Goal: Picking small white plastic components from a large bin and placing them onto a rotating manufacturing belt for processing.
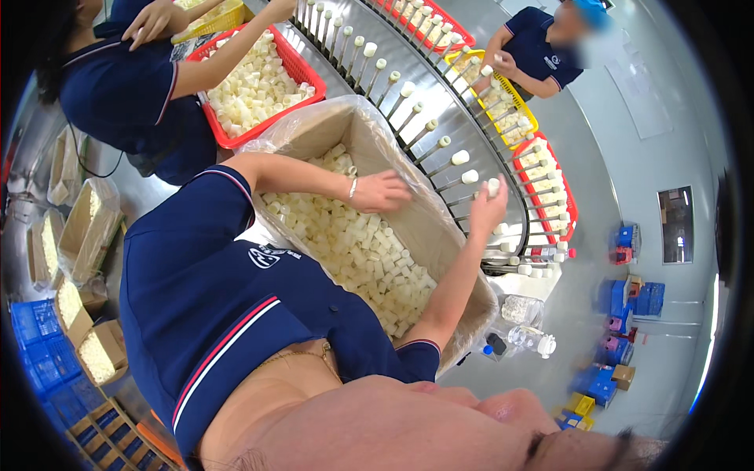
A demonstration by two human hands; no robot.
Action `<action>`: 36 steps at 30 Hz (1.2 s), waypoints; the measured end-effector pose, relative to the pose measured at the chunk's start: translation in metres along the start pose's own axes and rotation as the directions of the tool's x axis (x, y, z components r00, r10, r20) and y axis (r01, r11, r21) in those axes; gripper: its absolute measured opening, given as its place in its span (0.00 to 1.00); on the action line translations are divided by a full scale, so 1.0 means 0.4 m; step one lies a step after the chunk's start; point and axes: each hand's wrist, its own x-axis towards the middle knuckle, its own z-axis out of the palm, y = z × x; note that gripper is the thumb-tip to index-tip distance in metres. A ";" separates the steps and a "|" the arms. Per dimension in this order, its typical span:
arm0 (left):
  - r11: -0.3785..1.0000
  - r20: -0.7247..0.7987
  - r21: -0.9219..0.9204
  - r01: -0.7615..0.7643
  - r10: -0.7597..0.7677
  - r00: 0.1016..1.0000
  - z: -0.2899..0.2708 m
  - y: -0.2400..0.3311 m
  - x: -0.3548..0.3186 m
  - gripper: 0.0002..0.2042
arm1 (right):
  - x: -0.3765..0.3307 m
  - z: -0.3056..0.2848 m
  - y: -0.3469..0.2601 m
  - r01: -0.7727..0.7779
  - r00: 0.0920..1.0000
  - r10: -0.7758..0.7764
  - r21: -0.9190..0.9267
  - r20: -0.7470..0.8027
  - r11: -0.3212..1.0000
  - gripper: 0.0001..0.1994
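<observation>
Right hand (488, 210), near 2 o'clock in view, pinches white cap (493, 187); bumping a rod (450, 186) could dislodge it. Left hand (379, 191), 12 o'clock: can't tell grip.

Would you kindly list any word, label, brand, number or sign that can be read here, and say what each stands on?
No text reads clearly enough to quote.
Wearer's navy shirt: white emblem with lettering, too small and distorted.
Co-worker's navy shirt, upper right: small white mark, blurred.
Dark wall board: too blurred to tell any writing.
Pale wall sheet: nothing legible.
</observation>
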 end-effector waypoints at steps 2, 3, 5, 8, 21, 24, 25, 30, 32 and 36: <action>0.993 0.213 -0.078 -0.086 0.100 0.972 0.052 0.005 -0.071 0.13 | 0.000 -0.042 0.011 -0.136 0.990 0.131 0.086 0.058 0.987 0.19; 0.992 0.167 -0.077 -0.098 0.110 0.980 0.079 0.009 -0.103 0.13 | -0.004 -0.071 0.018 -0.258 0.964 0.242 0.169 0.113 0.951 0.19; 0.989 0.309 -0.004 -0.150 0.144 0.940 0.123 0.007 -0.169 0.13 | -0.006 -0.130 0.029 -0.170 0.985 0.167 0.059 0.049 0.984 0.18; 0.928 0.653 0.167 0.332 -0.357 0.669 0.166 0.016 -0.254 0.14 | 0.001 -0.213 0.048 0.102 0.948 0.036 -0.407 0.317 0.908 0.16; 0.948 0.859 0.226 0.223 -0.302 0.414 0.142 0.013 -0.210 0.23 | 0.055 -0.220 0.113 0.325 0.661 0.475 -0.792 0.581 0.517 0.31; 0.905 0.862 0.216 0.367 -0.353 0.363 0.072 -0.010 -0.130 0.23 | 0.019 -0.265 0.057 0.005 0.859 0.381 -0.751 0.341 0.661 0.35; 0.873 0.832 0.144 0.467 -0.362 0.420 0.050 -0.007 -0.105 0.24 | 0.007 -0.268 0.037 -0.031 0.945 0.237 -0.659 0.226 0.751 0.35; 0.636 0.607 -0.325 0.700 -0.428 0.670 -0.053 0.004 0.073 0.26 | -0.008 -0.169 -0.038 -0.235 0.939 0.043 0.545 0.341 0.805 0.25; 0.378 0.657 -0.495 0.782 -0.427 0.622 -0.098 0.010 0.110 0.25 | -0.028 -0.116 -0.064 -0.399 0.899 0.079 0.732 0.430 0.553 0.19; 0.061 0.638 -0.711 0.700 -0.364 0.679 -0.155 0.024 0.115 0.17 | -0.036 -0.051 -0.091 -0.376 0.917 0.065 0.801 0.393 0.466 0.16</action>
